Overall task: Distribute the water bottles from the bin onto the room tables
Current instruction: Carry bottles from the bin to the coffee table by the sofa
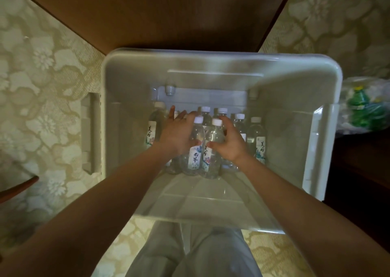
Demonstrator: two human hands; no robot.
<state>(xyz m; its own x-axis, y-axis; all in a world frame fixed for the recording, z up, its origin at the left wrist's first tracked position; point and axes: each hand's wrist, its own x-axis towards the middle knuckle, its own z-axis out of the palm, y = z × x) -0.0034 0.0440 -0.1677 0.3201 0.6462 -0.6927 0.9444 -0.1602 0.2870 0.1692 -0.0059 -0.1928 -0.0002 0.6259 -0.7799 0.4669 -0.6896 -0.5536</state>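
Reaching down into the translucent bin (118, 82), which has patterned carpet (42, 65) around it and a brown wooden panel (168, 12) just beyond, the person takes two bottles at once, one per hand. By my reading, this is to halve the trips to the room's desks. The left grip (177, 135) holds the left bottle (195, 156), thumb across its front just above the label. Some of its fingers look splayed over the neighbouring caps, though blur makes that hard to read. The right grip (230, 141) closes round the right bottle (211, 160) near the shoulder, thumb in front and fingers curled behind. Both holds sit high on the body, probably because a slim bottle draws straight up from a tight cluster most easily there, without toppling the others. The two bottles touch each other and stand nearest the person. The remaining bottles (256, 137) stand upright, white-capped, toward the far side of the bin. Outside it, to the right, lies a plastic bag (363, 86) with something green inside.
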